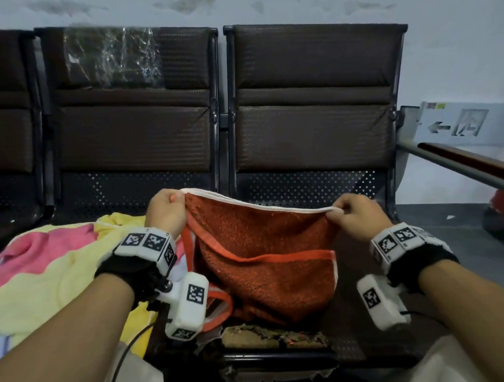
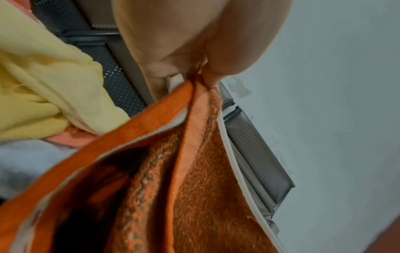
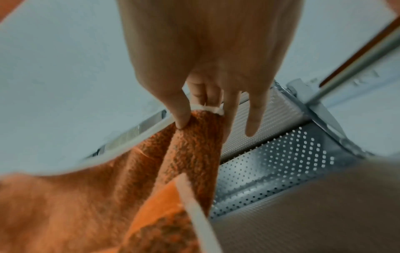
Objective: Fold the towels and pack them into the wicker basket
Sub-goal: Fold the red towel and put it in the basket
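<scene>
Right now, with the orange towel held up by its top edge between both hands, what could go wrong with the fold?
The right hand only pinches the orange towel at its white-trimmed corner, so that corner may slip free. The towel hangs bunched and sagging between it and the left hand, so the fold could come out crooked. The loose yellow towel lies right beside it and might get caught up. No wicker basket is in view.
</scene>
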A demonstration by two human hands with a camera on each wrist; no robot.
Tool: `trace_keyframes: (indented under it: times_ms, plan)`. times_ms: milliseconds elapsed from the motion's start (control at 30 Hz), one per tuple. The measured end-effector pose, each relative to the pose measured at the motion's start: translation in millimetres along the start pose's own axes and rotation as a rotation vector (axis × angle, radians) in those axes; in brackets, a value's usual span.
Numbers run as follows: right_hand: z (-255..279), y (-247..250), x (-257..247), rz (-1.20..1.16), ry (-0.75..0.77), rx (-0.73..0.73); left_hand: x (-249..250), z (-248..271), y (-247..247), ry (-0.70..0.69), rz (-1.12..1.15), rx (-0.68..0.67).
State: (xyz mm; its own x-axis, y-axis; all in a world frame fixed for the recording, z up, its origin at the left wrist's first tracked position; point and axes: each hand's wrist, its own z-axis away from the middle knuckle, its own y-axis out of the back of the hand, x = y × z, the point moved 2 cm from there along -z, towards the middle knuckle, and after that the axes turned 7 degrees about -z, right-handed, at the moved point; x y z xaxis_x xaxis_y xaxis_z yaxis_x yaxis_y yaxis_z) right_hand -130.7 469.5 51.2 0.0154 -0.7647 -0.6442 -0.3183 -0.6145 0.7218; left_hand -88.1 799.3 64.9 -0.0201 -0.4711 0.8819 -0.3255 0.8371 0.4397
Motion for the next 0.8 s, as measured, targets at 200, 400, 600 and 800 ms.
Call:
trace_keyframes:
  times_ms: [200, 400, 600, 800]
  plan:
    - [-8, 38, -22, -0.305, -0.049, 0.322, 24, 4, 0, -0.112, 0.197, -0.029]
    - [-8, 79, -67, -0.334, 0.041, 0.601, 73, -1, 18, -0.22, 0.176, 0.024]
    - [-11, 131, -107, -0.374, 0.123, 0.742, 122, -2, 50, -0.359, 0.107, 0.203]
    - [-3, 134, -83, -0.382, 0.035, 0.773, 121, 1, 58, -0.4, -0.032, 0.252]
